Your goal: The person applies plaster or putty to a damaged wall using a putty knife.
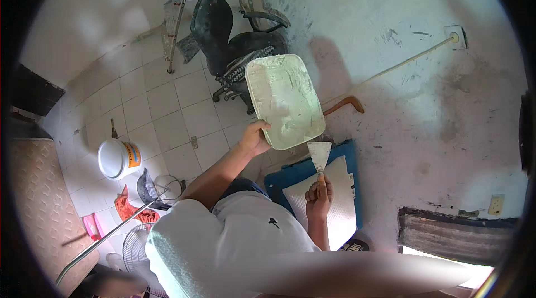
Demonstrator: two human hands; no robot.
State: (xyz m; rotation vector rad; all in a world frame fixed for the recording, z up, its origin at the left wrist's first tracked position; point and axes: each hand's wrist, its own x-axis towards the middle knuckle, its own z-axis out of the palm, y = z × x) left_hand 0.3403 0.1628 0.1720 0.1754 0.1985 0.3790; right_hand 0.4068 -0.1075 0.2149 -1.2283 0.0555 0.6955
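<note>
the left hand (254, 139) grips the tray (285, 100) by its lower left corner, thumb over the rim and fingers hidden behind, so the tray hangs in the air, tilted with its coated face toward the camera. the tray is a rounded rectangle smeared with pale green-white plaster; its long axis runs from the upper left, near the chair (234, 41), down to the lower right, where its bottom corner sits just above the scraper's blade.

the right hand (319, 196) is closed round the handle of the scraper (320, 155), blade pointing up. the blade is a pale wedge, widest at the top, and its top edge touches or nearly touches the tray's lower right corner; i cannot tell which. so the plaster lies straight up and slightly left from the right hand, along the line of the blade, and the right hand is the nearer one to that loaded corner while the left only carries the tray at the opposite lower corner. the two hands are apart, the left higher and further left, the right lower and closer to the body.

nothing carries the tray but the hand. behind it stands the patchy wall (424, 80), with a thin pipe running across. under the right hand a white sack (340, 208) lies on a blue mat (290, 175) at the foot of the wall. on the tiled floor (162, 108) to the left stands a white bucket (118, 158), well apart from both hands.
</note>
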